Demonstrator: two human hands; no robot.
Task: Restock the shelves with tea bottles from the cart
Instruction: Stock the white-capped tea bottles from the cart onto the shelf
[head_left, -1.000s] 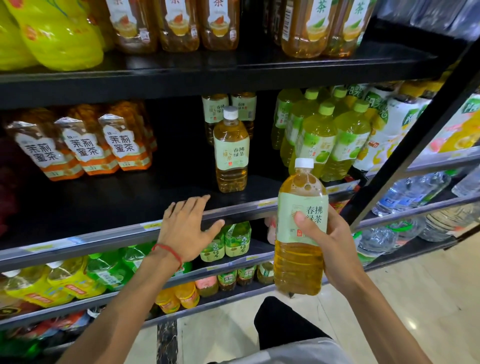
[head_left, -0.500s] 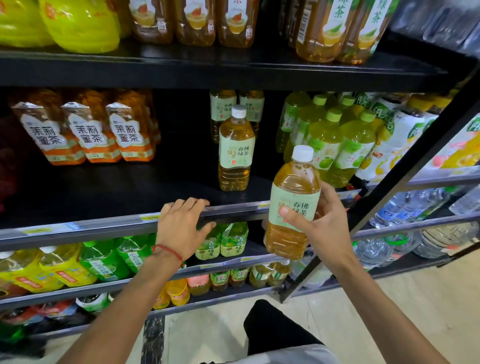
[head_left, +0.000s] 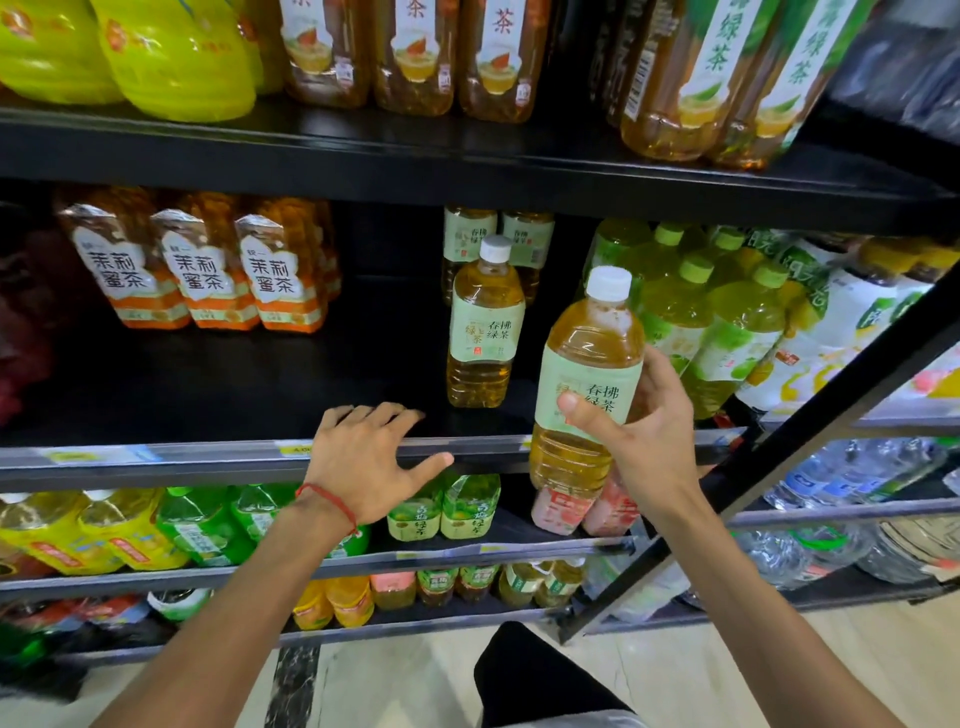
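Upper left of frame: yellow bottles (head_left: 171, 57) on the top shelf. Middle left: 3 orange-labelled bottles (head_left: 192, 270) side by side at the back of the middle shelf (head_left: 218, 384), with bare black board in front of them. Centre left: left hand (head_left: 363, 462), red string bracelet (head_left: 327, 501) at the wrist, rests on the shelf's front rail (head_left: 156, 460); fingers loosely bent over the lip onto the board, thumb splayed to the right along the rail, nothing held. Centre: 1 white-capped green tea bottle, the standing bottle (head_left: 485, 332), upright on the middle shelf near its front edge, with 2 more of the same label behind it. Centre right: right hand (head_left: 644, 436) grasps the held tea bottle (head_left: 587, 384) round the label, thumb across the front, fingers wrapped behind. This bottle is in the air in front of the rail, just right of the standing bottle, base below rail level, cap tipped slightly right, not set down. Right: green-capped bottles (head_left: 727, 322) packed on the same shelf behind the hand. Far right: black diagonal post (head_left: 831, 415), with water bottles (head_left: 841, 473) beyond it, lower right.
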